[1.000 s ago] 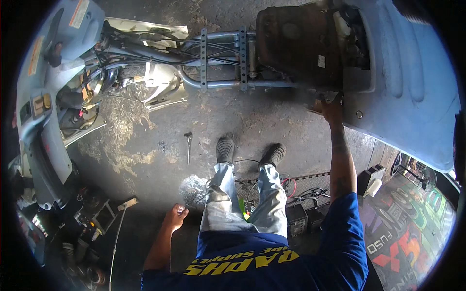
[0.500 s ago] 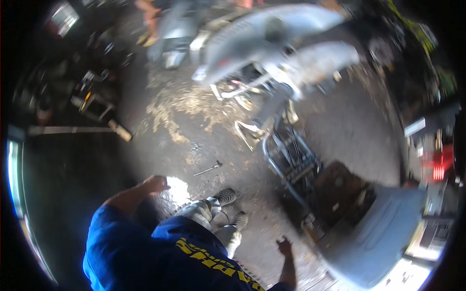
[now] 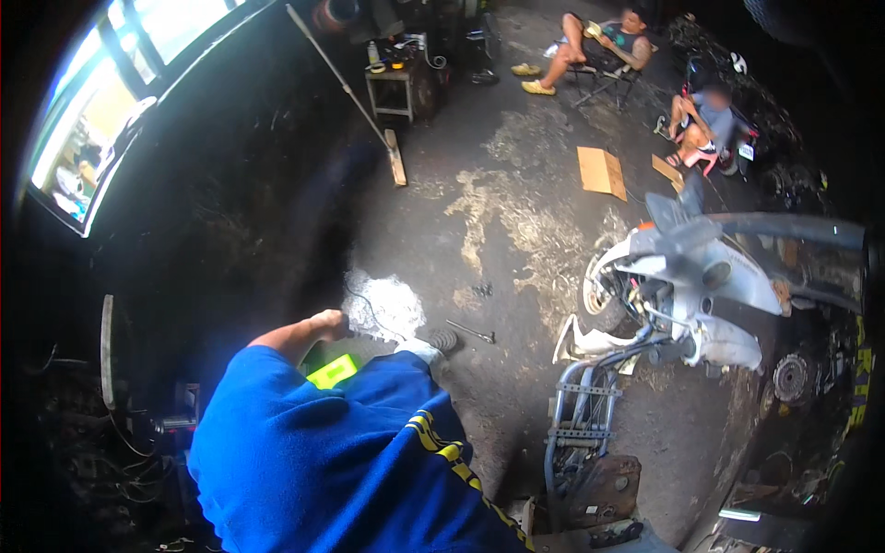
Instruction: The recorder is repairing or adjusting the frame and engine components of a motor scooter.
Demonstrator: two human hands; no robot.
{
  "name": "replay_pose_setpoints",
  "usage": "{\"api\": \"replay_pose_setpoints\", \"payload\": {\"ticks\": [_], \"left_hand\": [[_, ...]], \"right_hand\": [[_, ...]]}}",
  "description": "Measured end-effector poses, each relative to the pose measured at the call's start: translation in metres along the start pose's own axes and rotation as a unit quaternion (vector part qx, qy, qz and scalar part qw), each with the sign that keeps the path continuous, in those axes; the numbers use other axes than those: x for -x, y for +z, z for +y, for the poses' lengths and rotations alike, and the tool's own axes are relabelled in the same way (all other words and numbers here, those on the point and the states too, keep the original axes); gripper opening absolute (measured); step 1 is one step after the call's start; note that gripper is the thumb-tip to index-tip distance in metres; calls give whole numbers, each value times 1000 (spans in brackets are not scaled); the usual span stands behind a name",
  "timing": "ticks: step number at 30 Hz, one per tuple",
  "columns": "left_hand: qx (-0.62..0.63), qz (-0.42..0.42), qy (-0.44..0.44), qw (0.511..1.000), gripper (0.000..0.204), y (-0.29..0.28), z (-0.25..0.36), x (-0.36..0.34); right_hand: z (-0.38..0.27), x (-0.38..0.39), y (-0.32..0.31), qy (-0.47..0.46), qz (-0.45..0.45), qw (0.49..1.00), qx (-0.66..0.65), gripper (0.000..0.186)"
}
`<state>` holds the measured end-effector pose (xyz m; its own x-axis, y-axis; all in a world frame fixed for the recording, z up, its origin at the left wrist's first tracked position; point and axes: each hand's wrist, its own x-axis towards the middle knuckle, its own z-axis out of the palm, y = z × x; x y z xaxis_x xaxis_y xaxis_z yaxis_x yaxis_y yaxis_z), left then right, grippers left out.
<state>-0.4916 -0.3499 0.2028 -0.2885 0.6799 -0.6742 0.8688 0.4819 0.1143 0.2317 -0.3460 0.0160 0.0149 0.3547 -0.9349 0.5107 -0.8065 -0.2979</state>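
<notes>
Left of the ratchet [image 3: 472, 332] lying on the floor, across a bright patch [image 3: 387, 306], is the left hand [image 3: 330, 323], its fingers curled in, though I cannot tell whether they grip anything; the right hand is out of sight, its state unknown. A yellow-green item [image 3: 332, 371] shows near the left hand, also left of the ratchet. Right of the ratchet stand the bare tubular frame [image 3: 581, 405] and white bodywork [image 3: 682, 286], with two seated people [image 3: 622, 42] well beyond it.
</notes>
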Motion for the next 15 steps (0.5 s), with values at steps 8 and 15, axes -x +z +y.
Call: {"api": "replay_pose_setpoints", "payload": {"ticks": [8, 15], "left_hand": [[-43, 41, 156, 986, 44, 119, -229, -87], [596, 181, -228, 748, 19, -50, -224, -145]], "right_hand": [[-290, -6, 100, -69, -81, 987, 118, 36], [-457, 31, 133, -91, -28, 993, 74, 37]]}}
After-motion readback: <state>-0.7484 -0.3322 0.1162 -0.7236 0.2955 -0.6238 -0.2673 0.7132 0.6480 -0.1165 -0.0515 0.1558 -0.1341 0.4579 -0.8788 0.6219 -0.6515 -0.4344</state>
